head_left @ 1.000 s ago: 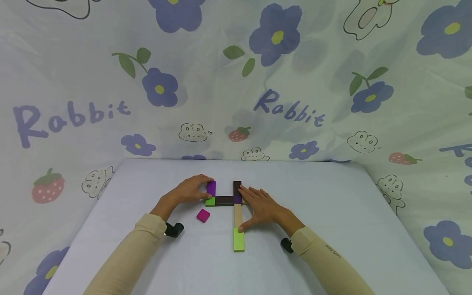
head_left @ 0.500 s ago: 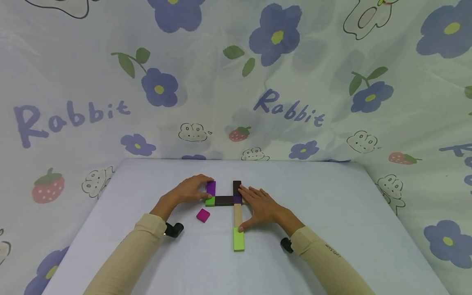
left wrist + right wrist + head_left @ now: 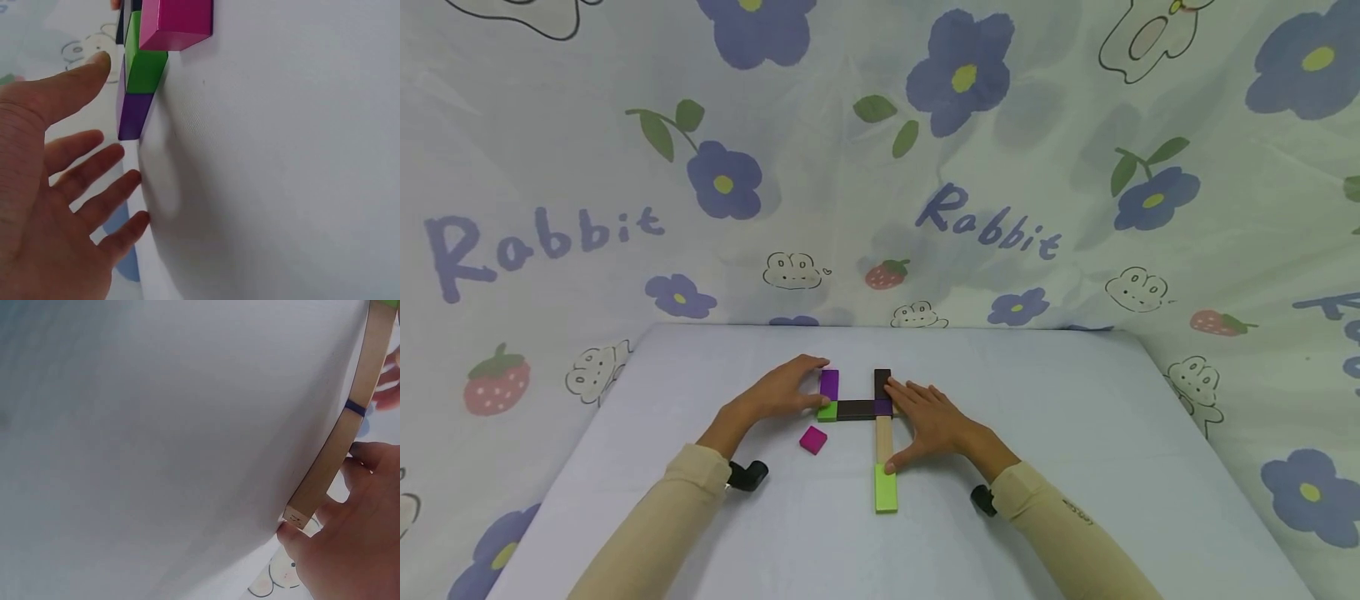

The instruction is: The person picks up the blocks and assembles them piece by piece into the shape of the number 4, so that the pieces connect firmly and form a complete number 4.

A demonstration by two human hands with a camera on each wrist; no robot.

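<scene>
My left hand (image 3: 782, 387) is beside the purple block (image 3: 829, 385) and the green block (image 3: 827, 411) at the left of a flat row of blocks. Its fingers are spread and apart from the blocks in the left wrist view. A black block (image 3: 856, 409) links the green one to a small dark purple block (image 3: 883, 407). My right hand (image 3: 932, 423) lies with extended fingers along the right column, fingertips at the upper black block (image 3: 882, 383). Its thumb touches where the wooden block (image 3: 883, 439) meets the lime block (image 3: 886, 489).
A magenta block (image 3: 813, 440) lies loose and turned, in front of the green block. The blocks are on a white-covered table (image 3: 1075, 400). A patterned curtain (image 3: 842, 167) with flowers and rabbits hangs behind it.
My left fingers have come off the purple block, and the hand and forearm have drawn back slightly to the left. The right hand and the blocks have stayed in place.
</scene>
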